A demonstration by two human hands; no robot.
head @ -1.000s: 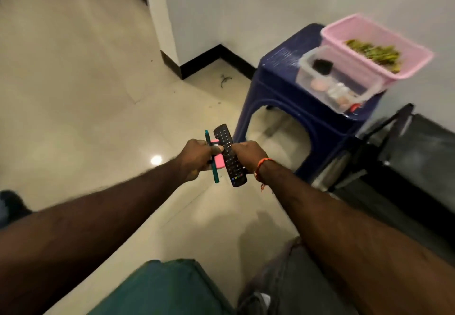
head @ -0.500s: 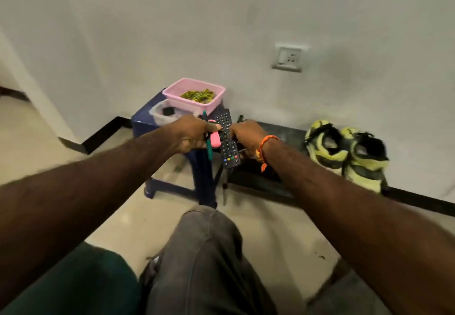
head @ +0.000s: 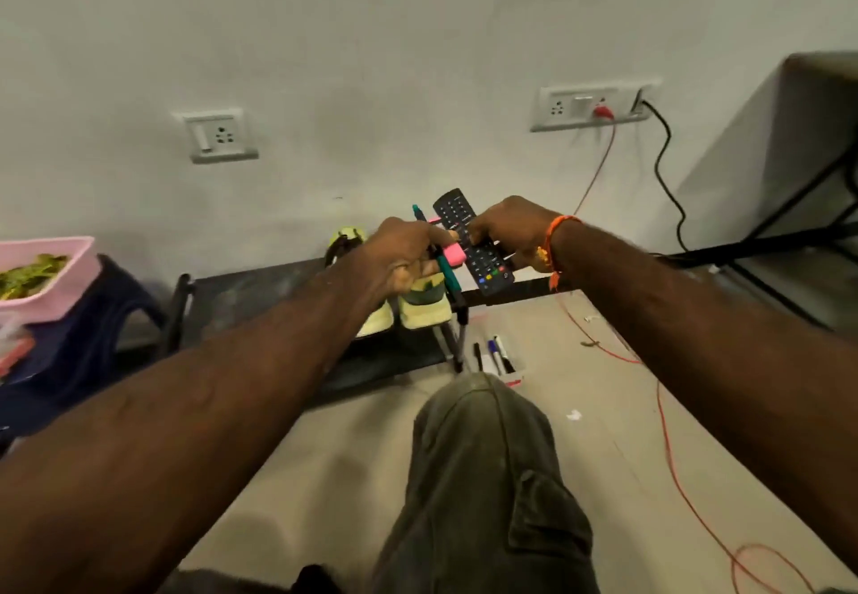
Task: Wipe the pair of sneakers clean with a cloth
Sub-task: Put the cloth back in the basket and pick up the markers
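A pair of yellow-green sneakers [head: 420, 308] stands on a low black rack [head: 260, 287] against the wall, mostly hidden behind my hands. My left hand [head: 399, 259] grips a green pen [head: 448, 268] and a pink highlighter [head: 454, 253]. My right hand [head: 508, 233] holds a black remote control [head: 478, 247] by its side. Both hands are held out together above the sneakers. No cloth is in view.
A blue stool [head: 79, 338] with a pink basket [head: 51, 277] stands at the left. Markers in a small box [head: 499, 359] lie on the floor past my knee [head: 483, 454]. A red wire [head: 668, 435] trails across the floor. A dark table frame [head: 798, 231] is at right.
The view has swung right from the stool to the sneakers and the second wall socket. My hands keep the same hold on the pen, highlighter and remote.
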